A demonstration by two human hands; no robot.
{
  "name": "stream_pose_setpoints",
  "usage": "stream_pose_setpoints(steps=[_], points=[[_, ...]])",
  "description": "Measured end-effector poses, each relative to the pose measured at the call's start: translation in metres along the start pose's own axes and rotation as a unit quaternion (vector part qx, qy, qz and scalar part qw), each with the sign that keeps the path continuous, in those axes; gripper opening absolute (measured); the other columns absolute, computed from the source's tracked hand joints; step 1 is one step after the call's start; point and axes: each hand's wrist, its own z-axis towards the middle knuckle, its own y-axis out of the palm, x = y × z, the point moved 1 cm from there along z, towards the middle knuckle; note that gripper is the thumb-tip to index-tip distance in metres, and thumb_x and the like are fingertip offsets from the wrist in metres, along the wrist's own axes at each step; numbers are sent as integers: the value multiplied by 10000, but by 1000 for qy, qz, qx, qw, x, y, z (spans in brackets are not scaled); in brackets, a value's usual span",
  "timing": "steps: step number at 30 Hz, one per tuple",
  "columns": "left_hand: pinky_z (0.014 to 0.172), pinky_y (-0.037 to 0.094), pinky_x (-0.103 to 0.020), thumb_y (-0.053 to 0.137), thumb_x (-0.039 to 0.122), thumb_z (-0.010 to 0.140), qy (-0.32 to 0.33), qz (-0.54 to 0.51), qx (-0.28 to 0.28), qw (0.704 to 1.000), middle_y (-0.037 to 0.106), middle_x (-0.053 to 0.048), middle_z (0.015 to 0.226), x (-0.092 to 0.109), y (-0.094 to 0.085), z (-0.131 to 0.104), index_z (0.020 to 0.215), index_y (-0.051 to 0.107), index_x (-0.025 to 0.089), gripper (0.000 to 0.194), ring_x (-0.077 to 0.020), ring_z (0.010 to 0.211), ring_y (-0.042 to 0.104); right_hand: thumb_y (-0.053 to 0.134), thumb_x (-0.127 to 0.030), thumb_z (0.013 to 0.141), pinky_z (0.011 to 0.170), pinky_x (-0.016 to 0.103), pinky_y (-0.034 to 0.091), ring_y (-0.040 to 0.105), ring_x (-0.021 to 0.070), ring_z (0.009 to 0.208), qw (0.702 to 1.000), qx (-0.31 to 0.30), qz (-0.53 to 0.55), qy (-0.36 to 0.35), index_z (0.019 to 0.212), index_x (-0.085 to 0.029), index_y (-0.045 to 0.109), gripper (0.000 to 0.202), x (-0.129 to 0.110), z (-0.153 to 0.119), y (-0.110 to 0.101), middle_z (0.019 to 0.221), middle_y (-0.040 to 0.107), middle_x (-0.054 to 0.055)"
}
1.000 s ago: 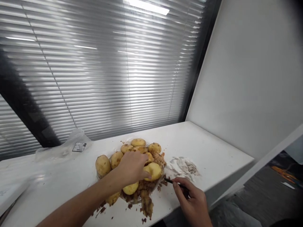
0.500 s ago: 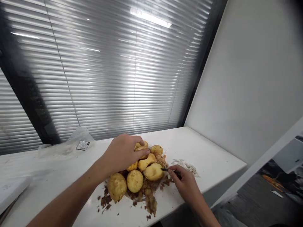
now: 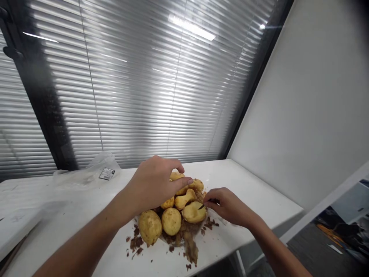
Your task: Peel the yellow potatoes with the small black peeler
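potatoes (image 3: 172,221) crowd the tabletop (image 3: 250,188), lower middle of the frame. i see the left hand (image 3: 155,182) above them, fingers and thumb parted, contact unclear; the right hand (image 3: 226,203) pinches a thin dark tool (image 3: 201,207) between its fingers, tip at a hollowed potato (image 3: 192,214), right of centre.

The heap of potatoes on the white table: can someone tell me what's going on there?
One person is working at it with both bare hands. The right hand grips a slim dark tool, its tip at a hollowed potato; whether it is cutting in is unclear. The left hand is over the back of the heap, thumb and forefinger apart. Brown scraps lie around the potatoes, and a clear plastic bag lies by the blinds.
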Motion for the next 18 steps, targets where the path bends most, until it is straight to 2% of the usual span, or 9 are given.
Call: stream_pose_setpoints(steps=[2, 8, 11, 15, 18], points=[[571, 298, -275, 552, 547, 834, -1, 0, -1, 1000, 536, 19, 597, 1, 0, 0, 941, 698, 257, 342, -177, 666, 521, 531, -175, 850, 661, 245, 436, 638, 170, 696, 1000, -6, -4, 4, 788, -229, 727, 213, 1, 1, 3, 774, 736, 14], [571, 321, -273, 540, 559, 832, 2, 8, 6, 1000, 550, 17, 592, 3, 1, 1, 895, 707, 255, 353, -176, 678, 551, 487, -184, 883, 699, 261, 434, 641, 184, 739, 999, 30, -22, 19, 789, -225, 721, 256, 0, 5, 9, 797, 733, 23], [563, 321, -269, 535, 560, 833, 3, 14, 11, 1000, 535, 15, 573, 2, 2, 1, 878, 709, 253, 356, -179, 687, 559, 491, -178, 875, 724, 270, 437, 642, 189, 760, 999, 22, -17, 20, 812, -226, 732, 253, -3, 6, 7, 826, 739, 28], [555, 319, -264, 555, 559, 826, 2, 4, 11, 1000, 520, 28, 546, 0, 3, 2, 848, 707, 258, 338, -158, 635, 543, 497, -166, 848, 671, 253, 430, 623, 173, 690, 1000, -9, 13, 20, 774, -235, 730, 254, -4, 3, 4, 759, 729, 10], [571, 335, -266, 553, 572, 829, 6, 1, 7, 1000, 544, 29, 569, 0, 6, 3, 861, 708, 259, 351, -153, 628, 543, 501, -181, 852, 656, 247, 425, 626, 172, 678, 1000, 6, 12, 20, 764, -236, 726, 248, -4, 0, 5, 756, 733, 10]])
